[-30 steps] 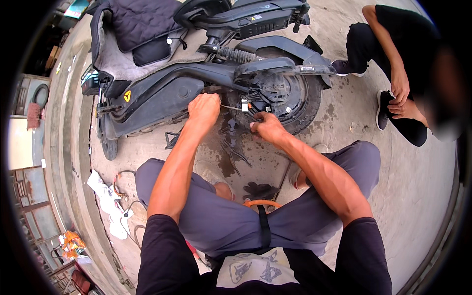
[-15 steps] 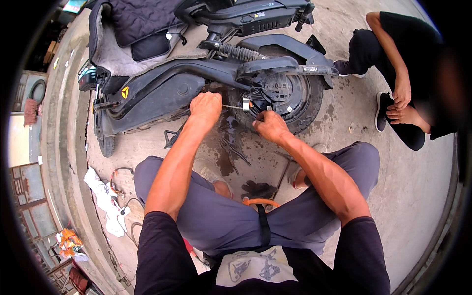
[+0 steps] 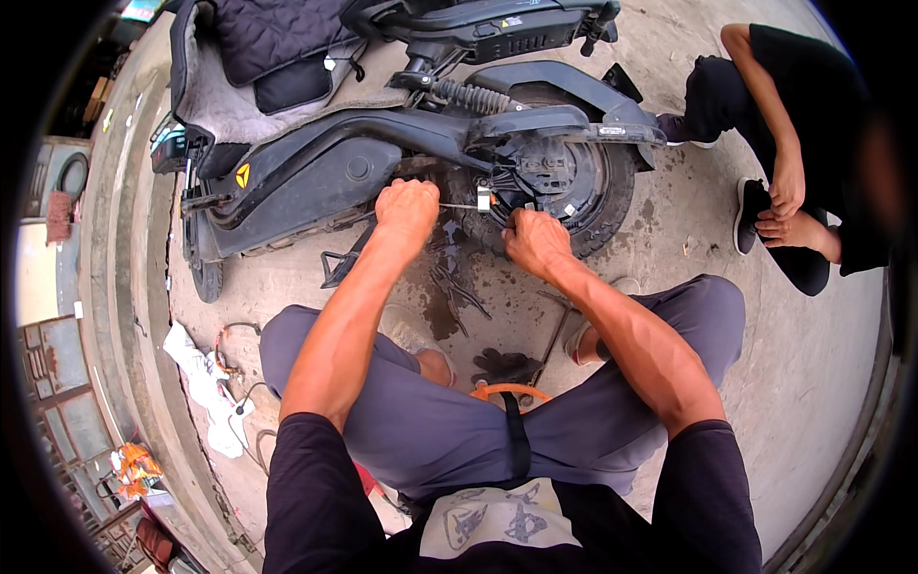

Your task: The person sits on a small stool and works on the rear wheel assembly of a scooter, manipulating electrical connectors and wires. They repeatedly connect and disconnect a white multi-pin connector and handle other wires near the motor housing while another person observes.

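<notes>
Here, a thin metal rod [image 3: 459, 206] runs level between the two hands, just in front of the rear wheel [image 3: 564, 182] of a black electric scooter [image 3: 335, 172] lying on its side on the concrete floor [image 3: 727, 316]. Left hand [image 3: 406, 208]: fist clamped round the rod's near end, knuckles up, pressed close to the scooter's lower body panel. Right hand [image 3: 535, 241]: fingers curled together at the tyre's edge below the hub; whether it grips the rod's far end or some small part cannot be told, the fingertips being hidden. A small silvery fitting [image 3: 484, 197] sits on the rod between the hands, against the wheel.

Hub motor and wiring exposed inside the wheel. Rear spring [image 3: 469, 98] above it. Quilted seat cover [image 3: 277, 43] at the top of the view.

Dark wet stain [image 3: 445, 287] on the floor under the hands. Black glove [image 3: 505, 367] and an orange hose [image 3: 507, 390] between the person's knees. White rag [image 3: 206, 387] and cables to the left.

Another person [image 3: 794, 143] crouches at right, dark clothes, hands together near one shoe, well apart from the wheel.
</notes>
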Action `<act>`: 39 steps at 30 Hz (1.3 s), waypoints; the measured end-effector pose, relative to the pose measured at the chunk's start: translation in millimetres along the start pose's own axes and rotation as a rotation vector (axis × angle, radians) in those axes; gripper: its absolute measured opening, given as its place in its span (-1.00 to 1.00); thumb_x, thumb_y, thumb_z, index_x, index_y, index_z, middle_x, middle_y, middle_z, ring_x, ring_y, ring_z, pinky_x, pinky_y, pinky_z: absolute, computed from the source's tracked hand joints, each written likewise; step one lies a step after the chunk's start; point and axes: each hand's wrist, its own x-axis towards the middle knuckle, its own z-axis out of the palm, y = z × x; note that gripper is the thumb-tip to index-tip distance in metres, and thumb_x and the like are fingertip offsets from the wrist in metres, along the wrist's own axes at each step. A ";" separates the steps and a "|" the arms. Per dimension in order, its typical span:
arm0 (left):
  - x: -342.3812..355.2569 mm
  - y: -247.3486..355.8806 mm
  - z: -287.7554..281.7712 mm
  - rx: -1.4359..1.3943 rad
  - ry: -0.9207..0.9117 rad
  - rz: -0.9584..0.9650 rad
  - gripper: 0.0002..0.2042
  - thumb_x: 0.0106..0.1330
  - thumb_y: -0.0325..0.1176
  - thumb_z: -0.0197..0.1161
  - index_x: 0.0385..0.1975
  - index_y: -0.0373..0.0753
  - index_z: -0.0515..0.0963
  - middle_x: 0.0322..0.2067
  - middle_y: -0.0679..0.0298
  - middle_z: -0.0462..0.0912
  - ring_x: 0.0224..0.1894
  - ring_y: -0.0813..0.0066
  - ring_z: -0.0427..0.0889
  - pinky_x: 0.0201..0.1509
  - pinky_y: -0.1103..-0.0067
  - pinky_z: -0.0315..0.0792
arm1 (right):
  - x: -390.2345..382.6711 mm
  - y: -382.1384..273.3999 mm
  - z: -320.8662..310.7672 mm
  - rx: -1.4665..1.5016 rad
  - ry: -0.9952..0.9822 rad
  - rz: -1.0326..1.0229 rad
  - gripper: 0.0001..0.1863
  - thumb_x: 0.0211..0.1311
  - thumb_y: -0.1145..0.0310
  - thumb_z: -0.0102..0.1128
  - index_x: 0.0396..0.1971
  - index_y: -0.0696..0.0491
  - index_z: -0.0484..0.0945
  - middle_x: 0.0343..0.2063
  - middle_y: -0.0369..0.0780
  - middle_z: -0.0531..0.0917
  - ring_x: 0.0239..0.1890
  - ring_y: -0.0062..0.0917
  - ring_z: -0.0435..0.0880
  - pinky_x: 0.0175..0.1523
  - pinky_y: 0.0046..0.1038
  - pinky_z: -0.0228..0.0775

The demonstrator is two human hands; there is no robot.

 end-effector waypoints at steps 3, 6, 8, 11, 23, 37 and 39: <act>0.8 0.8 2.6 0.026 -0.018 0.021 -0.80 0.29 -0.43 0.08 -0.33 -0.29 0.69 -0.29 -0.03 0.76 -0.11 0.03 0.73 0.01 0.26 0.60 | -0.3 -0.8 -0.3 -0.013 0.012 -0.021 -0.73 0.27 0.23 0.20 -0.24 0.13 0.67 -0.28 0.07 0.73 -0.13 0.00 0.71 -0.01 -0.08 0.52; 2.9 0.9 3.8 0.026 -0.034 0.023 -0.80 0.29 -0.43 0.08 -0.31 -0.28 0.69 -0.29 -0.02 0.76 -0.09 0.03 0.73 0.01 0.26 0.60 | -2.1 -1.8 -3.0 -0.046 0.039 -0.057 -0.75 0.27 0.24 0.20 -0.27 0.13 0.66 -0.30 0.08 0.72 -0.14 0.02 0.70 -0.02 -0.05 0.52; 4.2 0.1 5.9 0.013 -0.059 0.003 -0.79 0.33 -0.40 0.09 -0.32 -0.27 0.69 -0.29 -0.02 0.76 -0.10 0.02 0.72 0.00 0.25 0.59 | -2.7 -2.4 -5.0 -0.051 0.048 -0.077 -0.75 0.28 0.25 0.20 -0.28 0.15 0.65 -0.31 0.08 0.72 -0.14 0.02 0.70 -0.02 -0.05 0.52; 6.5 6.9 23.4 -0.053 -0.042 0.054 -0.79 0.38 -0.32 0.12 -0.31 -0.26 0.69 -0.31 -0.02 0.75 -0.13 -0.01 0.71 -0.02 0.23 0.58 | -0.5 0.2 -3.1 -0.067 0.062 -0.112 -0.75 0.28 0.27 0.20 -0.26 0.18 0.62 -0.31 0.07 0.72 -0.15 0.02 0.70 -0.03 -0.04 0.52; 0.5 23.0 27.2 -0.179 -0.046 0.349 -0.82 0.29 -0.48 0.13 -0.17 -0.37 0.59 -0.21 0.03 0.69 0.03 0.03 0.57 0.14 0.26 0.44 | 3.5 9.8 1.3 -0.206 0.183 -0.287 -0.72 0.28 0.41 0.10 -0.04 0.14 0.54 -0.14 -0.01 0.67 -0.19 -0.06 0.74 -0.10 -0.08 0.56; -0.1 28.4 27.3 0.132 0.138 0.247 -0.91 0.06 -0.46 0.25 -0.47 -0.24 0.69 -0.43 0.18 0.72 -0.12 0.22 0.67 -0.22 0.38 0.58 | 21.5 6.5 11.8 -0.515 0.101 -0.311 -0.80 0.23 0.43 0.13 -0.16 0.11 0.55 -0.22 -0.07 0.65 -0.32 -0.25 0.76 -0.31 -0.24 0.55; 3.7 25.8 31.8 0.123 0.143 0.250 -0.90 0.07 -0.45 0.24 -0.45 -0.26 0.67 -0.46 0.16 0.72 -0.13 0.21 0.67 -0.22 0.38 0.61 | 22.2 9.4 14.2 -0.499 0.157 -0.341 -0.80 0.21 0.42 0.15 -0.18 0.13 0.53 -0.22 -0.08 0.64 -0.35 -0.26 0.76 -0.35 -0.27 0.54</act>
